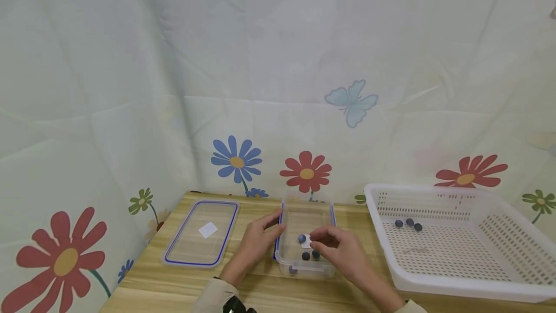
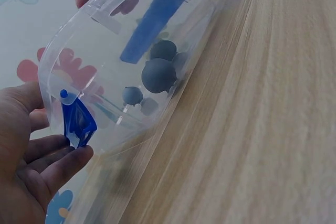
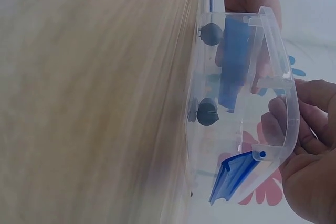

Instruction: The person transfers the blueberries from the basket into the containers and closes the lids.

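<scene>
On the wood-grain table [image 1: 145,286] we see a clear rectangular plastic lid with a blue seal [image 1: 197,246] lying flat at the left, probably set there to be out of the way. Right of it, the left hand [image 1: 256,240] grips the side of a clear rectangular plastic box [image 1: 304,219], thumb at the rim and bent fingertips against a blue plastic clip [image 2: 79,121]; we take this as steadying a light container. Inside, several small round dark-blue berries [image 1: 306,256] lie toward the near end, by a white square label [image 1: 306,242]. Over the box's right side reaches the right hand [image 1: 339,248], thumb and index finger loosely bent, tips apart; we see nothing between them. Farthest right stands a white perforated plastic basket [image 1: 443,260], seemingly placed for the right hand's easy reach, with three more dark-blue berries [image 1: 410,222] gathered near its left wall.
</scene>
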Demonstrator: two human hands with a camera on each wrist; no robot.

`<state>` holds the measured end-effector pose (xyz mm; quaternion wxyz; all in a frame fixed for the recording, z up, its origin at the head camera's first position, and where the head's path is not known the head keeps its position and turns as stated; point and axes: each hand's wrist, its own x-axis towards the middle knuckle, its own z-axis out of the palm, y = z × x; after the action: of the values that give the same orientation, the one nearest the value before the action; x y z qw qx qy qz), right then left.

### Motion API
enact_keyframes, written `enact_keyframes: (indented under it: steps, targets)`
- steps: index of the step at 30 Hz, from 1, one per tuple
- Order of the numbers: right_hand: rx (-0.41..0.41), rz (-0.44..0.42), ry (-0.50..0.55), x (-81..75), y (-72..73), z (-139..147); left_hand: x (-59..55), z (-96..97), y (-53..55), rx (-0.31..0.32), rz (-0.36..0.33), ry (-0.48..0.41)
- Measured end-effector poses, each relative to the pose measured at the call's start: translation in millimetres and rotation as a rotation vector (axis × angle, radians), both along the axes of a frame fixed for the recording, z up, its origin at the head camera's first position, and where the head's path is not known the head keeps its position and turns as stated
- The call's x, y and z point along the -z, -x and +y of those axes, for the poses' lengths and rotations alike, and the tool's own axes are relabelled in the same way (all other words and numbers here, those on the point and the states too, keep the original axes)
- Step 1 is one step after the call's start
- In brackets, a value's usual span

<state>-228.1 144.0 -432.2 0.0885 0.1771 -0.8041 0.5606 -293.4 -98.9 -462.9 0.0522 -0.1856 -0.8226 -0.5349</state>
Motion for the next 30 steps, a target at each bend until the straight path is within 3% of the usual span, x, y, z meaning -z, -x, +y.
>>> enact_keyframes:
  steps: [12,21,30]
  targets:
    - [0.0,0.02,-0.034,1.0,1.2,1,-0.4,-0.2,-0.4,0.002,-0.005,0.005]
    - [-0.017,-0.011,-0.073,-2.4,2.1,3,-0.6,-0.9,-0.1,0.005,-0.007,0.002]
    - [-0.048,-0.002,0.007,-37.5,-10.5,14,2.6,-0.6,1.3,0.012,0.001,0.004]
